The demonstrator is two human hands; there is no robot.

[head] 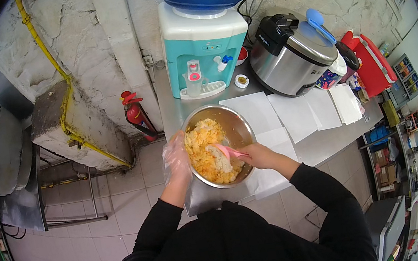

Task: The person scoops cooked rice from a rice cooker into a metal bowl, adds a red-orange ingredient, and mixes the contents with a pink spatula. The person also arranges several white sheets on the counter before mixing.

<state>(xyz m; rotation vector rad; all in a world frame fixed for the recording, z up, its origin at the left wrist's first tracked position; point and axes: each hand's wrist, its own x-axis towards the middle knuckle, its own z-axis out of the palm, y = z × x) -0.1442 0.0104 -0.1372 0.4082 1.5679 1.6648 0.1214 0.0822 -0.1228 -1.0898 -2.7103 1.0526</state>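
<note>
A stainless steel mixing bowl (246,125) holds a mound of yellow-orange rice (203,135). My left hand (177,160), in a clear plastic glove, grips the bowl's left rim; its fingertips are hidden. On the right side, my right hand (262,156) is closed around the handle of a pink serving spoon (229,150). The head of the spoon is in the bowl, against the rice, with paler rice (219,158) by it. Beneath the bowl's right side lie sheets of white paper (276,157).
The bowl is near the front edge of a steel table (198,201). Behind it stand a teal water dispenser (202,48) and a large steel rice cooker (283,61). A small open jar (241,81) sits between them. A fire extinguisher (138,116) is left of the table.
</note>
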